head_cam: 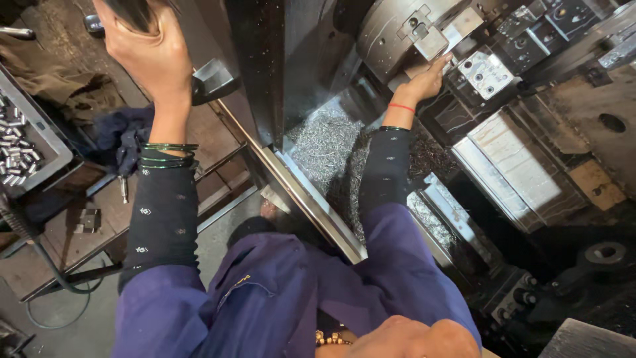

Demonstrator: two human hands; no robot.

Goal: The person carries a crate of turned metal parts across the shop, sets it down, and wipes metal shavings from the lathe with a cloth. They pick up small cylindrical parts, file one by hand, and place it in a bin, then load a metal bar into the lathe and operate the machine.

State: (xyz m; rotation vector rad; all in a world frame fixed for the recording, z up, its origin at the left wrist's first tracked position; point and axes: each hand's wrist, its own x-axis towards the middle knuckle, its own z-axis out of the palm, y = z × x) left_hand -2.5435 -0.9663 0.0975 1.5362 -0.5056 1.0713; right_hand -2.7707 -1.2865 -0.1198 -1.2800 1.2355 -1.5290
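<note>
My left hand [142, 56] is raised at the top left and closed around a dark handle [132, 10]; green bangles sit on that wrist. My right hand [424, 81] reaches into a metal-cutting machine, fingertips pressed against the face of the round steel chuck [391, 30], beside one of its jaws [424, 36]. A red thread circles that wrist. Whether the fingers hold a small part is hidden. A pile of silvery metal chips [324, 142] lies under the right forearm.
A tool block with bolts [487, 69] stands just right of the chuck. A grey tray of small metal cylinders [26, 142] is at the far left, near a blue cloth [122, 136] on a wooden bench [79, 232]. A dark cable [53, 285] loops below.
</note>
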